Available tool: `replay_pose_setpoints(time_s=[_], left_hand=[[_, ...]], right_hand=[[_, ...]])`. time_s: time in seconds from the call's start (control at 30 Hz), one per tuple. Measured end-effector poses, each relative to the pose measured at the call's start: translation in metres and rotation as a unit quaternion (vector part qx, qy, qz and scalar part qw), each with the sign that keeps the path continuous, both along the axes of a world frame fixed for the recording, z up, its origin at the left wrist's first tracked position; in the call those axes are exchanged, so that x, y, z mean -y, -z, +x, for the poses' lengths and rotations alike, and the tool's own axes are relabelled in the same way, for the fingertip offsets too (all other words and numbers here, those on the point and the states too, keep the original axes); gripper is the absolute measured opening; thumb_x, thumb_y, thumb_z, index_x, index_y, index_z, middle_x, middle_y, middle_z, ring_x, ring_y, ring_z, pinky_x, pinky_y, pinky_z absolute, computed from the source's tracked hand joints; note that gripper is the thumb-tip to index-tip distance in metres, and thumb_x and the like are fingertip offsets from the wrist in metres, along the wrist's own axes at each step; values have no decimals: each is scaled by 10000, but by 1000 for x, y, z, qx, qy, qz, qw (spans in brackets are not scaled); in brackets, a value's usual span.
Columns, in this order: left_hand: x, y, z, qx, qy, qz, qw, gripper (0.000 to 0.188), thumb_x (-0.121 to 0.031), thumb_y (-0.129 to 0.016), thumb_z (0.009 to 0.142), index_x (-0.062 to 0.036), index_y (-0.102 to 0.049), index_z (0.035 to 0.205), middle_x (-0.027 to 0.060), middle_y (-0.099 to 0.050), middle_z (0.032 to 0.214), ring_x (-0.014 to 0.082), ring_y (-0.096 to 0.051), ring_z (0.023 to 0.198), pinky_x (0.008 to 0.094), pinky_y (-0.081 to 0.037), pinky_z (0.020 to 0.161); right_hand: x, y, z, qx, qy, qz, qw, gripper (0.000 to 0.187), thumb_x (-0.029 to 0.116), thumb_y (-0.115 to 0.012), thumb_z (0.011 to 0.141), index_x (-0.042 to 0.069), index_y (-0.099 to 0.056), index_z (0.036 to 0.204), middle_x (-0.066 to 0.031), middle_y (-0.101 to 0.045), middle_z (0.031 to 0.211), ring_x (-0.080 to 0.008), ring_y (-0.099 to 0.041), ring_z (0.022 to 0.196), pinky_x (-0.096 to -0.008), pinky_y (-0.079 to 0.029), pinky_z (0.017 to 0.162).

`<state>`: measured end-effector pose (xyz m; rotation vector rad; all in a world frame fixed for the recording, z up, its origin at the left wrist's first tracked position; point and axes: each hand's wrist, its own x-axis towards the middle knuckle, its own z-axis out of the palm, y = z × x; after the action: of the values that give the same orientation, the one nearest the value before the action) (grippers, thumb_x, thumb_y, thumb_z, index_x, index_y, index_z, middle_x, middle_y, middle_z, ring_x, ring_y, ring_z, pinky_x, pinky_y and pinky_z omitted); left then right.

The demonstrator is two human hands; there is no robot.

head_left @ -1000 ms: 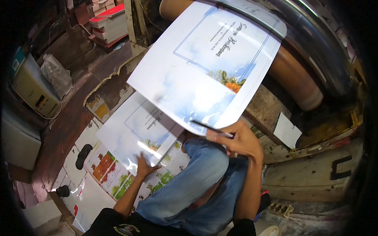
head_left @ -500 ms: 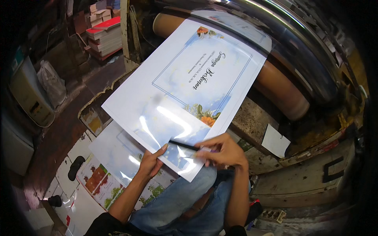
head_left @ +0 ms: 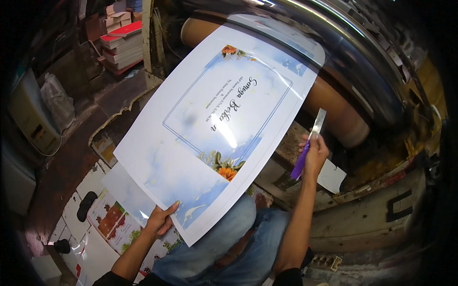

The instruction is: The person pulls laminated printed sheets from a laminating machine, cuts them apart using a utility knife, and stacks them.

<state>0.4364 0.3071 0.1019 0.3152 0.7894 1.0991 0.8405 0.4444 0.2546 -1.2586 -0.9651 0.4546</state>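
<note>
A glossy white sheet [head_left: 152, 131] printed with blue clouds, a double-line frame and orange flowers runs down from the rollers toward my lap. My left hand [head_left: 160, 220] pinches its lower left edge, thumb on top and fingers beneath. To the right of the sheet, clear of it, my right hand [head_left: 316, 155] grips a cutter knife [head_left: 300, 164]. Its purple handle points down and its flat metal blade up. Under the held sheet lies another printed sheet [head_left: 117, 190], partly hidden.
A shiny metal roller [head_left: 377, 93] and a brown roller [head_left: 341, 112] cross the far side. A white scrap [head_left: 331, 175] lies on the machine at right. Several red-topped stacks [head_left: 123, 47] stand far left. A black knob-like object [head_left: 88, 206] sits on the left surface.
The sheet has come toward me and to the left, with my left hand still on its edge. My right hand has swung off the sheet to the right with the knife.
</note>
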Motion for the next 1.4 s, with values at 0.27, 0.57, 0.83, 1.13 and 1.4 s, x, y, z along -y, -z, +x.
replay_pose_setpoints(time_s=[0.27,0.57,0.83,1.13,1.4], left_hand=[[30,19,-12,-22,30,-8,999,613,-81,-645,910,-82,-263,1390,119,-517,1247,241,-579,1114,461,-562,876],[54,29,-31,-38,85,-42,995,572,-125,-675,895,-49,-341,1353,120,-525,1236,244,-550,1144,404,-498,964],[75,40,-60,-52,81,-74,993,610,-127,-643,916,-35,-303,1413,136,-501,1300,276,-526,1194,479,-451,1013],[118,46,-90,-93,76,-147,982,509,-88,-625,922,-68,-368,1360,98,-579,1192,239,-575,1133,446,-500,971],[150,36,-155,-141,6,-133,981,546,8,-656,873,-76,-365,1328,86,-563,1174,206,-583,1081,392,-534,924]], right_hand=[[-81,-50,45,118,-25,-30,992,349,237,-555,972,-63,-600,1145,-125,-680,805,-110,-567,508,-236,-427,442],[-97,-28,64,189,-84,-61,976,293,237,-572,961,-25,-640,1072,-74,-668,734,-87,-543,457,-230,-393,405],[-84,-33,34,421,147,109,888,266,35,-707,794,44,-662,1056,-58,-606,781,-139,-619,638,-276,-453,498],[-108,-78,29,580,-83,165,793,366,-93,-686,703,107,-731,1006,-89,-658,1007,-215,-651,751,-326,-537,676],[-89,-95,-9,286,-173,0,943,153,86,-692,868,-17,-690,982,-80,-702,879,-77,-589,600,-246,-505,503]])
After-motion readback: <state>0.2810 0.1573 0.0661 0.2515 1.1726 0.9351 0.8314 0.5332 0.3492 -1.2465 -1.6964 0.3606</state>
